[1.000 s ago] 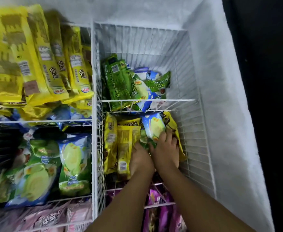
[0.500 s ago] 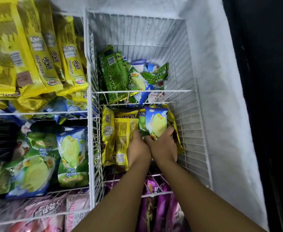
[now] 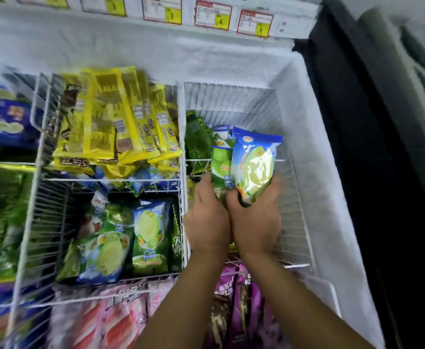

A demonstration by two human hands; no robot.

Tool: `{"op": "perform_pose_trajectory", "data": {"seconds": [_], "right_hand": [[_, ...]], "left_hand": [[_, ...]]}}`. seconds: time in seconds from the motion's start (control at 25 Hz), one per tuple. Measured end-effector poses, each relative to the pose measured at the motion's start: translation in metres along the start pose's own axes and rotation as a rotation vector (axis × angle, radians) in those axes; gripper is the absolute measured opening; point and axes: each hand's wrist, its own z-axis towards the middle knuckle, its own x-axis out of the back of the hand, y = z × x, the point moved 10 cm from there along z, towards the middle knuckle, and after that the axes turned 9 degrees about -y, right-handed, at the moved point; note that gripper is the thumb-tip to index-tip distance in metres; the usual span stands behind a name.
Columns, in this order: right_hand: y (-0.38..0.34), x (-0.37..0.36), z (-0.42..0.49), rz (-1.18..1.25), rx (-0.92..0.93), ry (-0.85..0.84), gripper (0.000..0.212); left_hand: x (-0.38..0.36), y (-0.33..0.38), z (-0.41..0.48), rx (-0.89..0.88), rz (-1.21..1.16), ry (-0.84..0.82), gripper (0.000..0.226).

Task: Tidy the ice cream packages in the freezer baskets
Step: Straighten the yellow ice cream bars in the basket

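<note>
Blurry pink packages [image 3: 120, 321] at bottom edge

- Light came from overhead, even and fairly bright; the frosted freezer wall [image 3: 231, 59] read close to white but kept its texture.
- Soft glare sat on the glossy blue package [image 3: 254, 167] gripped by the right hand [image 3: 256, 222]; the green package [image 3: 221, 170] held by the left hand [image 3: 206, 220] looked duller.
- I saw both hands evenly lit, with little shadow on them.
- Beyond the freezer's right rim the dark area [image 3: 357, 185] fell to near black.
- Motion blur streaked the left baskets [image 3: 30, 222] and the pink packages [image 3: 120, 318] below.
- The price labels [image 3: 212, 15] were soft, with only the big digits legible.
- Wide-angle distortion bent the wires and rim near the corners.
</note>
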Motion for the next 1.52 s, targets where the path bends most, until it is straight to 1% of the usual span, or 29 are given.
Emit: {"op": "perform_pose_trajectory", "data": {"seconds": [0.12,0.2,0.28,0.44,0.48,0.6,0.68,0.72,0.8,0.84,0.92,1.0,1.04,1.12,1.16,1.2,1.28,1.32,1.36,1.44,1.52], "right_hand": [[-0.065,-0.033,-0.051,0.009,0.107,-0.117,0.092],[-0.089,-0.070,-0.083,-0.015,0.168,-0.201,0.091],[-0.093,-0.110,-0.110,-0.030,0.159,-0.300,0.090],[-0.067,-0.181,-0.138,-0.107,0.079,-0.477,0.088],[-0.059,-0.196,-0.141,-0.149,0.070,-0.506,0.087],[-0.032,-0.233,-0.145,-0.421,0.040,-0.586,0.086],[-0.021,-0.248,-0.142,-0.532,0.016,-0.598,0.087],[-0.019,-0.251,-0.140,-0.553,0.021,-0.576,0.088],[-0.027,-0.245,-0.138,-0.605,0.077,-0.465,0.085],[-0.035,-0.237,-0.138,-0.626,0.122,-0.384,0.082],[-0.056,-0.217,-0.138,-0.623,0.235,-0.244,0.070],[-0.087,-0.198,-0.133,-0.565,0.396,-0.150,0.057],[-0.104,-0.188,-0.129,-0.531,0.473,-0.112,0.054],[-0.140,-0.168,-0.111,-0.469,0.583,-0.041,0.052],[-0.159,-0.162,-0.095,-0.441,0.607,-0.014,0.052],[-0.174,-0.157,-0.078,-0.414,0.607,0.001,0.053],[-0.207,-0.152,-0.037,-0.366,0.582,0.031,0.055],[-0.222,-0.153,-0.017,-0.360,0.565,0.026,0.058],[-0.234,-0.159,0.003,-0.376,0.542,-0.019,0.063],[-0.237,-0.188,0.040,-0.449,0.433,-0.219,0.074],[-0.214,-0.215,0.062,-0.426,0.252,-0.429,0.084]], "left_hand": [[0.072,-0.053,-0.004,0.217,-0.058,0.028,0.059],[0.106,-0.092,-0.007,0.275,-0.045,0.036,0.058],[0.125,-0.133,-0.007,0.326,-0.020,-0.005,0.054],[0.123,-0.204,0.007,0.425,0.069,-0.084,0.043],[0.118,-0.217,0.011,0.416,0.100,-0.111,0.046],[0.092,-0.244,0.017,0.365,0.298,-0.241,0.070],[0.076,-0.258,0.020,0.343,0.377,-0.335,0.076],[0.070,-0.260,0.022,0.324,0.407,-0.375,0.076],[0.068,-0.255,0.025,0.259,0.483,-0.379,0.074],[0.074,-0.245,0.028,0.205,0.520,-0.335,0.073],[0.090,-0.221,0.030,0.065,0.551,-0.193,0.072],[0.109,-0.192,0.033,-0.080,0.548,-0.057,0.069],[0.117,-0.176,0.037,-0.141,0.528,-0.019,0.068],[0.136,-0.133,0.054,-0.289,0.484,0.058,0.059],[0.146,-0.112,0.068,-0.346,0.470,0.111,0.054],[0.155,-0.097,0.084,-0.364,0.468,0.165,0.050],[0.172,-0.079,0.127,-0.291,0.468,0.248,0.045],[0.174,-0.076,0.151,-0.219,0.466,0.225,0.046],[0.169,-0.079,0.175,-0.137,0.465,0.156,0.049],[0.151,-0.096,0.210,0.021,0.479,-0.007,0.057],[0.139,-0.114,0.224,0.139,0.497,-0.090,0.064]]}}
